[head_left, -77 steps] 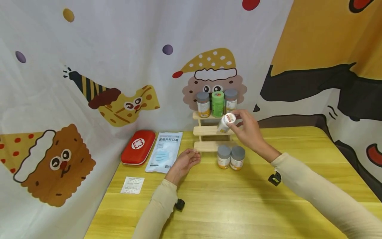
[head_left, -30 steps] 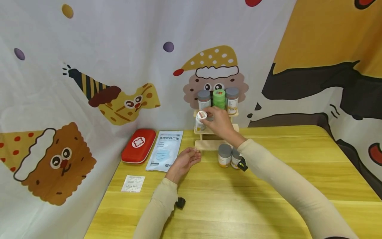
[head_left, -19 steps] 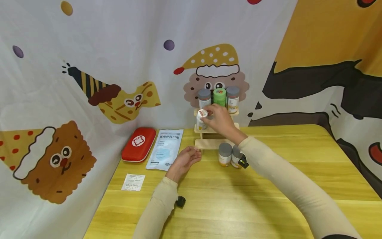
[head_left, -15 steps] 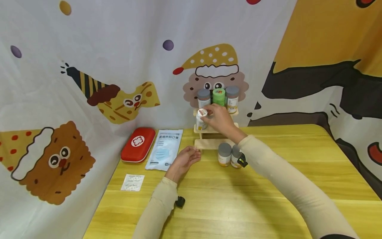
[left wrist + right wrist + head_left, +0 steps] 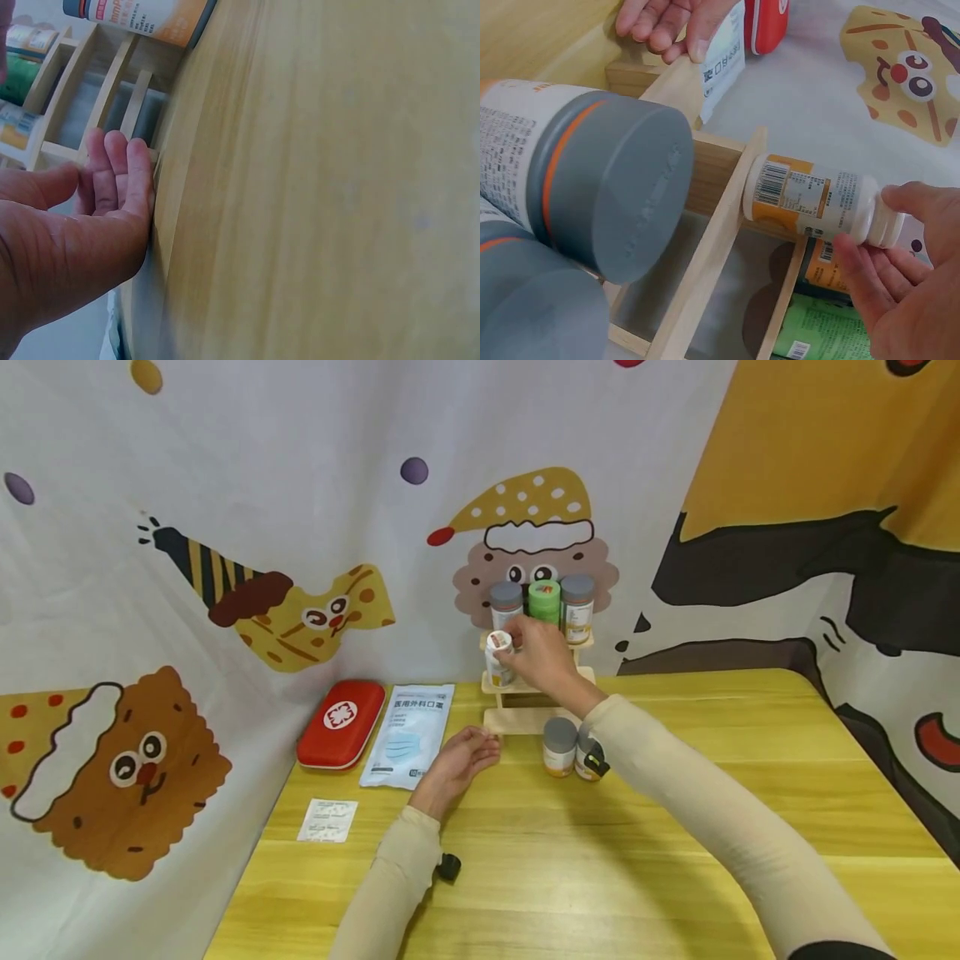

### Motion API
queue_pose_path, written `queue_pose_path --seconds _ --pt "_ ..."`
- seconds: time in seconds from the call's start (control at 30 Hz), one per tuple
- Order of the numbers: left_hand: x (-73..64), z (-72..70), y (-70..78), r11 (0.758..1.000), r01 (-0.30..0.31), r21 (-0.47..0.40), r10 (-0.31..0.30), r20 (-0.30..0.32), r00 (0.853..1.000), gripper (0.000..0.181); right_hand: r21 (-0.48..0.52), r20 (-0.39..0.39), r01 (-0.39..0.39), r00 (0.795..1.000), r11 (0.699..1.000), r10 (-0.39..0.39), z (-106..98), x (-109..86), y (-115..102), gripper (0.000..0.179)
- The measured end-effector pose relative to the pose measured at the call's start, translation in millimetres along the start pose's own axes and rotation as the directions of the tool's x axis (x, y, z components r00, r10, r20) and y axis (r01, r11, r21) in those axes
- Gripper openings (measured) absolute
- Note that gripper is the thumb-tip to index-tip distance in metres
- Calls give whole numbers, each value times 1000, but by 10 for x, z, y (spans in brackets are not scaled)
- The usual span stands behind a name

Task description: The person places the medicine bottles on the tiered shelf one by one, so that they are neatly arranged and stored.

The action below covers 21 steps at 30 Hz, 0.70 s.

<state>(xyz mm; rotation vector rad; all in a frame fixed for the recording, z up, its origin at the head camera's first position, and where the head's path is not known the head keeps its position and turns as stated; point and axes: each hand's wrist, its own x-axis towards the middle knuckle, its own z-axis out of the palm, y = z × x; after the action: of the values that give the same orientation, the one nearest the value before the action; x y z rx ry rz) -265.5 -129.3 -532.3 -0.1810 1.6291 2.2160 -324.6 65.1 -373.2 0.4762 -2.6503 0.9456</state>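
On the left end of the middle step of a small wooden step rack [image 5: 521, 721], a white pill bottle [image 5: 498, 670] stands upright. My right hand [image 5: 542, 653] pinches its white cap between thumb and fingers; the right wrist view shows the bottle's base [image 5: 759, 187] against the step. With thumb and fingertips, my left hand [image 5: 459, 767] holds the front left corner of the lowest step. The top step carries two grey-capped bottles [image 5: 577, 610] with a green bottle [image 5: 544, 602] between them, partly hidden by my right hand.
Two grey-capped bottles [image 5: 559, 747] stand on the table [image 5: 525, 877] before the rack's right side. Left of it lie a mask packet [image 5: 408, 735], a red first-aid case [image 5: 341, 724] and a small white sachet [image 5: 327, 821]. A printed cloth [image 5: 337, 443] hangs behind.
My right hand has carried the white pill bottle leftward and set it on the left of the middle step, turning it upright. The left hand has stayed at the rack's corner.
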Motion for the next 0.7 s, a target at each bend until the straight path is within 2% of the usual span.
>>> queue_pose_path --seconds 0.27,0.7 --pt "14 2 -29 1000 -24 -17 24 -3 1000 12 26 -35 -50 998 998 51 45 21 39 37" --pt "23 -13 -3 1000 -14 0 14 0 1000 11 8 -91 -40 995 999 40 147 5 39 39"
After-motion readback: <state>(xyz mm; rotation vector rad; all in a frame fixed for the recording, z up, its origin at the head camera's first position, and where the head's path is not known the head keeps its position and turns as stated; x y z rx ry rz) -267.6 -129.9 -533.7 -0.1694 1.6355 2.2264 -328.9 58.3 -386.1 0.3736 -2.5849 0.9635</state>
